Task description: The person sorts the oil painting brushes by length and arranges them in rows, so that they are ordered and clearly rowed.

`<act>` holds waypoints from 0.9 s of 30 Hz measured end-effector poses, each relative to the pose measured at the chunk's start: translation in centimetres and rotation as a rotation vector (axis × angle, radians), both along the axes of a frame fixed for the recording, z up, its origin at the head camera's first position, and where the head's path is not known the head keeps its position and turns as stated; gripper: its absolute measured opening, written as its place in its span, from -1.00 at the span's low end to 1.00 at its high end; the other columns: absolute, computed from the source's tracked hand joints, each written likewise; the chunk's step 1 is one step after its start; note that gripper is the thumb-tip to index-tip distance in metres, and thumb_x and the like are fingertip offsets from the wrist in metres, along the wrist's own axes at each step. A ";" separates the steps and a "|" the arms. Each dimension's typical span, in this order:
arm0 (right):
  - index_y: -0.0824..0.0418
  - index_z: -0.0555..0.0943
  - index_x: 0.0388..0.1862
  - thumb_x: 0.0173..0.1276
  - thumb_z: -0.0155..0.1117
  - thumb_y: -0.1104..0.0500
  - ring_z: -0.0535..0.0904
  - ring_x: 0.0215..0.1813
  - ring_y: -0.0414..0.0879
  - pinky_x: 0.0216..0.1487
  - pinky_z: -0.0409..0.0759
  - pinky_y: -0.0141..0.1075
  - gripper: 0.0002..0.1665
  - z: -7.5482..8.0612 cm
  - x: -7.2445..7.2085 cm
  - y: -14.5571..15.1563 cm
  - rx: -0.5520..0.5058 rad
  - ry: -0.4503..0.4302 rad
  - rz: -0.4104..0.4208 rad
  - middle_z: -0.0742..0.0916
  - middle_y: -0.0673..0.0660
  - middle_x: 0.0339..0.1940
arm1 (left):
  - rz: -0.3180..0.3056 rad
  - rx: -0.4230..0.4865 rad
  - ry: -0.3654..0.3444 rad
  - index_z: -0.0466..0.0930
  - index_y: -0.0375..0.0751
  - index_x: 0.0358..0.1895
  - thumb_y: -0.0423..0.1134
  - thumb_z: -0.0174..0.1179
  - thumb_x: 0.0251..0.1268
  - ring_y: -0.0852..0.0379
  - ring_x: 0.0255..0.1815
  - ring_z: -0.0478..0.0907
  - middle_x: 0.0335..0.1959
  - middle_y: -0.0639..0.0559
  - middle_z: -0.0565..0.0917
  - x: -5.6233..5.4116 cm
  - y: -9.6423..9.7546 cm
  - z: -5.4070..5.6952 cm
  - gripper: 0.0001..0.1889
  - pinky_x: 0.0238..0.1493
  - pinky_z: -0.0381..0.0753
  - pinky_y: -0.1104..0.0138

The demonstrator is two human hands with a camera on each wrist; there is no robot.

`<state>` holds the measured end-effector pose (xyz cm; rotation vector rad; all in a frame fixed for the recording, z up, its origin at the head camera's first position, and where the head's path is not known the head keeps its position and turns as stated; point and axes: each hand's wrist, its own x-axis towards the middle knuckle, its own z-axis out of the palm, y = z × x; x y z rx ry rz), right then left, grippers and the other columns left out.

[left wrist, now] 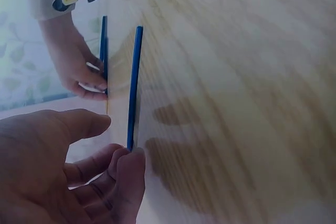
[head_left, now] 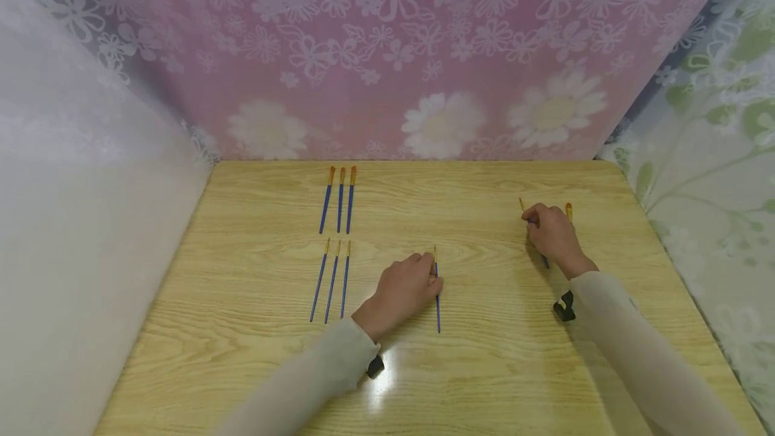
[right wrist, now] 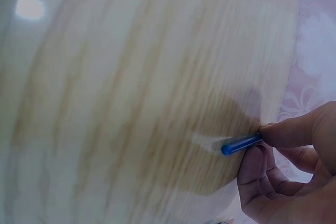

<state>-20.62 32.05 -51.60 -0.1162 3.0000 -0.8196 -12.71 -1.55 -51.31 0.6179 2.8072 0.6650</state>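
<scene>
Beside a thin blue-handled paintbrush [head_left: 438,311] on the table, my left hand [head_left: 402,291] has its fingers at the brush's upper part. In the left wrist view the thumb stands apart from that brush, and the fingertips touch its near end. Farther right, my right hand [head_left: 554,234] pinches another blue paintbrush [right wrist: 241,144] between thumb and fingers; its thin tip points away from me. A further paintbrush with a wider, rounded tip [head_left: 569,209] is partly hidden behind the right hand.
Three wide-tipped paintbrushes [head_left: 340,207] lie side by side at the back left of the wooden table [head_left: 242,369]. Three thin-tipped ones [head_left: 332,288] lie in front of them, close to my left wrist. Flowered curtains [head_left: 363,52] hang along the table's back and sides.
</scene>
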 end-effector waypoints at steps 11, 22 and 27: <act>0.55 0.60 0.23 0.59 0.11 0.38 0.62 0.08 0.46 0.04 0.60 0.31 -0.65 0.3 0.0 -0.1 0.005 -0.009 -0.006 0.66 0.58 0.10 | 0.027 -0.055 0.026 0.48 -0.06 -0.20 0.00 0.28 0.59 0.13 -0.58 0.42 -0.33 0.08 0.57 0.5 1.8 -0.2 -0.73 -0.60 0.38 0.29; 0.54 0.61 0.22 0.59 0.12 0.37 0.60 0.09 0.47 0.05 0.57 0.32 -0.66 0.0 -0.2 0.1 0.013 0.003 -0.004 0.67 0.58 0.08 | 0.002 -0.135 0.088 0.61 0.06 -0.07 -0.07 0.22 0.60 0.16 -0.30 0.49 -0.24 0.15 0.61 0.2 1.6 -0.3 -0.92 -0.53 0.39 0.28; 0.54 0.61 0.20 0.58 0.14 0.38 0.61 0.06 0.45 0.03 0.58 0.31 -0.68 -0.2 -0.2 0.1 0.010 0.021 0.005 0.67 0.57 0.06 | -0.031 -0.144 0.086 0.68 0.14 0.09 -0.05 0.20 0.66 0.15 -0.09 0.52 -0.06 0.17 0.70 -0.1 1.1 -0.4 -0.86 -0.43 0.49 0.32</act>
